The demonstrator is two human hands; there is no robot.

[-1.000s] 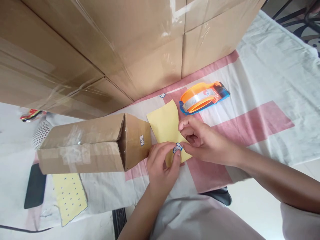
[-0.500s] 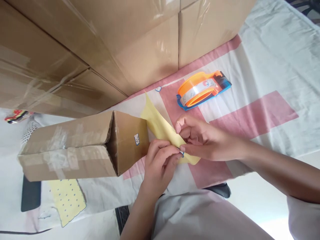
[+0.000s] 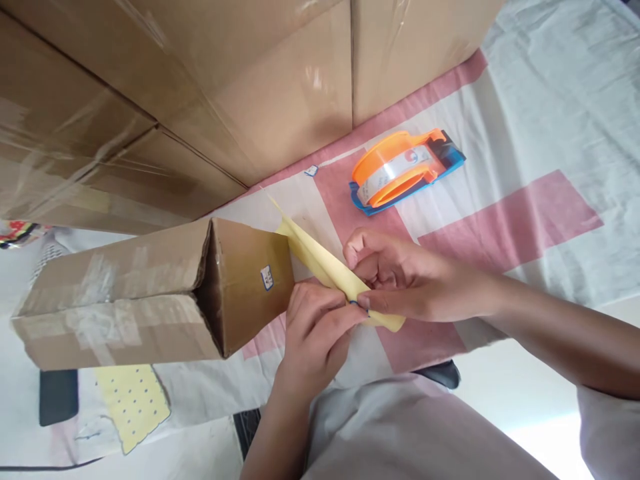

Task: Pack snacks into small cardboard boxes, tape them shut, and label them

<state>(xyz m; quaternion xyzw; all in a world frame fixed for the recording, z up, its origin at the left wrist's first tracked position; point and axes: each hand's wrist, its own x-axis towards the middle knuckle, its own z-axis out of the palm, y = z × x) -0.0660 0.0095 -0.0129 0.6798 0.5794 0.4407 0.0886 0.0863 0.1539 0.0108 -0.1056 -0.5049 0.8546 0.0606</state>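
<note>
A thin yellow sheet point(image 3: 320, 260), bent lengthwise, is held up over the striped cloth, right of the small cardboard box. My right hand point(image 3: 400, 277) grips it near its lower end, thumb on the near side and the other fingers curled. My left hand point(image 3: 315, 327) is closed, its fingertips pinching a tiny blue-edged label point(image 3: 354, 303) against the sheet by the right thumb. Fingers cover most of that label. A similar white label point(image 3: 267, 278) is stuck on the end of the small cardboard box point(image 3: 120, 300), just left of my left hand.
An orange and blue tape dispenser point(image 3: 400, 170) sits beyond my right hand. Another blue-edged label point(image 3: 311, 171) lies on the cloth point(image 3: 540, 207). Large taped cartons point(image 3: 290, 93) form a wall behind. A dotted yellow cloth point(image 3: 135, 407) and a dark flat object point(image 3: 59, 398) lie at lower left.
The yellow sheet has turned more edge-on and its far end has tilted left. My left fingertips have shifted slightly at the label. The whole view has moved a little.
</note>
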